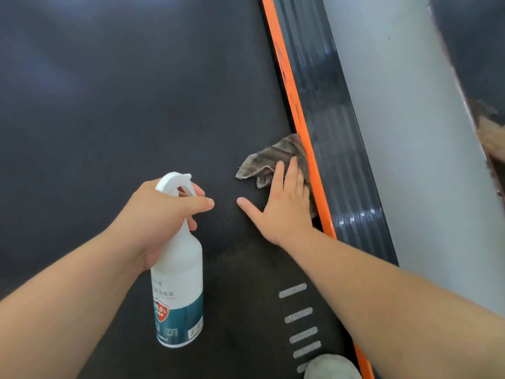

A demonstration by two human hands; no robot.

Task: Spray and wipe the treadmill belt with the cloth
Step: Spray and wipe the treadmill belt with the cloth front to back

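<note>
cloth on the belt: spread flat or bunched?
Bunched. The cloth lies in crumpled folds, pressed onto the belt by the right hand, against the orange strip.

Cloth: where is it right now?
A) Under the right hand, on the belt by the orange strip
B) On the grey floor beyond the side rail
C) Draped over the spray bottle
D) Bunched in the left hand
A: the right hand lies flat on the cloth, which rests on the belt against the orange strip; the left hand grips only the bottle.
</note>
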